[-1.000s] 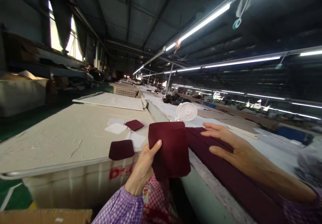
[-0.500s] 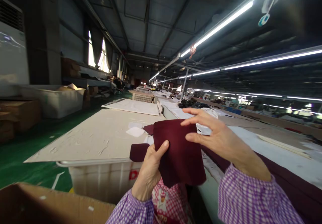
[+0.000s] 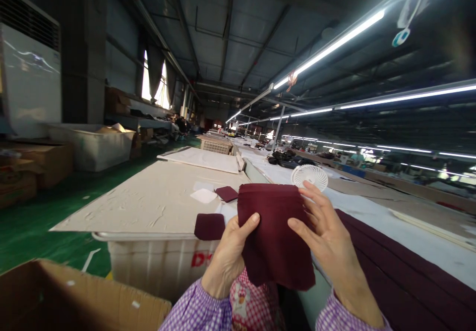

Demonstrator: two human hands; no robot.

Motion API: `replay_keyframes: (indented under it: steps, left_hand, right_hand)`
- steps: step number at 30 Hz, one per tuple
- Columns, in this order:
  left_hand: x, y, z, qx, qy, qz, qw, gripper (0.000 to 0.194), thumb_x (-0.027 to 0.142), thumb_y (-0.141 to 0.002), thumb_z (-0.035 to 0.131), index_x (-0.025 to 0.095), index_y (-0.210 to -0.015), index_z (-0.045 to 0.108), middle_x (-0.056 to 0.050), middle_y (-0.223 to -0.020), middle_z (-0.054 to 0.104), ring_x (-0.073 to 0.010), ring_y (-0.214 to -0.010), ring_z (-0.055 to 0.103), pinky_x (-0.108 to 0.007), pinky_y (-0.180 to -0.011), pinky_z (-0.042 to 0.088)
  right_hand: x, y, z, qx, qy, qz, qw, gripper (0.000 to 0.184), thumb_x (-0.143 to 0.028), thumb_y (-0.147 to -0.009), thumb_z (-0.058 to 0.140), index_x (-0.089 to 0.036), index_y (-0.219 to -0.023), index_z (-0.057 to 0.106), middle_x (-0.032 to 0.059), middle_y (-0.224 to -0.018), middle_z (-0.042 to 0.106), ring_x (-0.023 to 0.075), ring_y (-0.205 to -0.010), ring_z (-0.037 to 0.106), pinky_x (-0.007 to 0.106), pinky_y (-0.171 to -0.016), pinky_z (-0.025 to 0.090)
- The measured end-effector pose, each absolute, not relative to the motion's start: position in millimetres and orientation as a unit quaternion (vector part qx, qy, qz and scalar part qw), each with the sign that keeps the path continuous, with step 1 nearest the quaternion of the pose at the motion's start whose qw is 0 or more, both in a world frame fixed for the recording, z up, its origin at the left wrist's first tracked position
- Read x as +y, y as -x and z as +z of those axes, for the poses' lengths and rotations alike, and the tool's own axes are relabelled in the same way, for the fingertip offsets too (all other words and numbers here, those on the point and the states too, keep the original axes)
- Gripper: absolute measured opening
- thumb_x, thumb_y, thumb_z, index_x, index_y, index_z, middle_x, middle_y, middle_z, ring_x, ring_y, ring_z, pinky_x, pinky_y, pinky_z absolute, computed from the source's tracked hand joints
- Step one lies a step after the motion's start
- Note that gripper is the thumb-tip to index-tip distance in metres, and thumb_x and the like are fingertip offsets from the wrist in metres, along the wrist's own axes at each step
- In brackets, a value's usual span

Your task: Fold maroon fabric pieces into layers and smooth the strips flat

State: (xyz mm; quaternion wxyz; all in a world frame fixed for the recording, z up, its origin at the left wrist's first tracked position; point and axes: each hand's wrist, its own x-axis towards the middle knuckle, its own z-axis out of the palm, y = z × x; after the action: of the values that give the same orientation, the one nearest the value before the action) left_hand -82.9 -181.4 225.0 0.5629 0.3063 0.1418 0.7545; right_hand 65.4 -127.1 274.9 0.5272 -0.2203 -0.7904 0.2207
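Note:
I hold up a stack of dark maroon fabric pieces (image 3: 273, 232) in front of me. My left hand (image 3: 230, 256) grips its left edge, thumb on the front. My right hand (image 3: 325, 232) rests against the right side of the stack, fingers spread over the front with the thumb pressing on it. Two more maroon pieces lie on the beige sheet-covered table (image 3: 156, 202): one (image 3: 209, 226) near its front edge, another (image 3: 226, 193) further back beside a white piece (image 3: 203, 195).
A small white fan (image 3: 309, 176) stands behind the stack. Long maroon cloth (image 3: 394, 271) lies spread along the cutting table at right. A white crate (image 3: 148, 266) sits under the beige sheet. An open cardboard box (image 3: 74, 296) is at lower left, green floor beyond.
My right hand came off the long maroon cloth, swung left and settled on the right side of the held stack. My view turned left, bringing the cardboard box into sight.

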Motion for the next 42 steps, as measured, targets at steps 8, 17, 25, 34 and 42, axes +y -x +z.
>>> replay_keyframes:
  steps: [8, 17, 25, 34, 42]
  left_hand:
    - [-183.2, 82.2, 227.0, 0.157, -0.325, 0.733, 0.577, 0.017, 0.018, -0.078, 0.066, 0.008, -0.092, 0.068, -0.012, -0.085, 0.073, -0.0214, -0.079, 0.068, -0.034, -0.081, 0.052]
    - [-178.4, 78.8, 223.3, 0.154, -0.336, 0.727, 0.579, 0.017, 0.019, -0.079, 0.066, 0.008, -0.091, 0.069, -0.012, -0.086, 0.073, -0.0203, -0.077, 0.068, -0.03, -0.077, 0.053]
    - [-175.5, 78.0, 221.0, 0.151, -0.324, 0.726, 0.588, 0.017, 0.014, -0.072, 0.072, 0.009, -0.089, 0.07, -0.011, -0.085, 0.073, -0.0181, -0.076, 0.068, -0.026, -0.075, 0.052]
    - [-174.1, 79.5, 219.6, 0.157, -0.325, 0.727, 0.584, 0.017, 0.016, -0.072, 0.072, 0.009, -0.087, 0.07, -0.011, -0.083, 0.073, -0.0193, -0.073, 0.068, -0.028, -0.072, 0.053]
    - [-175.3, 81.0, 220.2, 0.169, -0.343, 0.72, 0.58, 0.019, 0.018, -0.07, 0.074, 0.01, -0.086, 0.071, -0.011, -0.085, 0.073, -0.0198, -0.074, 0.068, -0.029, -0.073, 0.052]
  right_hand:
    - [-127.5, -72.7, 261.4, -0.79, 0.285, 0.181, 0.511, 0.025, -0.041, -0.078, 0.065, -0.025, -0.098, 0.062, 0.0051, -0.138, 0.042, 0.0261, -0.125, 0.043, 0.04, -0.101, 0.041]
    - [-141.4, -72.0, 248.7, -0.708, 0.308, 0.402, 0.491, 0.031, -0.042, -0.078, 0.065, -0.019, -0.098, 0.061, 0.0048, -0.091, 0.067, 0.0194, -0.08, 0.063, 0.027, -0.068, 0.053]
    - [-134.4, -73.9, 248.6, -0.724, 0.339, 0.35, 0.489, 0.027, -0.044, -0.077, 0.065, -0.018, -0.076, 0.057, -0.0012, -0.069, 0.058, 0.014, -0.062, 0.054, 0.022, -0.054, 0.045]
    - [-135.1, -71.4, 249.2, -0.731, 0.34, 0.292, 0.514, 0.025, -0.042, -0.077, 0.065, -0.021, -0.087, 0.059, 0.0004, -0.079, 0.063, 0.0158, -0.071, 0.059, 0.024, -0.061, 0.048]
    - [-131.9, -71.0, 250.7, -0.736, 0.312, 0.282, 0.531, 0.031, -0.04, -0.079, 0.065, -0.024, -0.104, 0.058, 0.0045, -0.107, 0.061, 0.0202, -0.1, 0.057, 0.03, -0.084, 0.049]
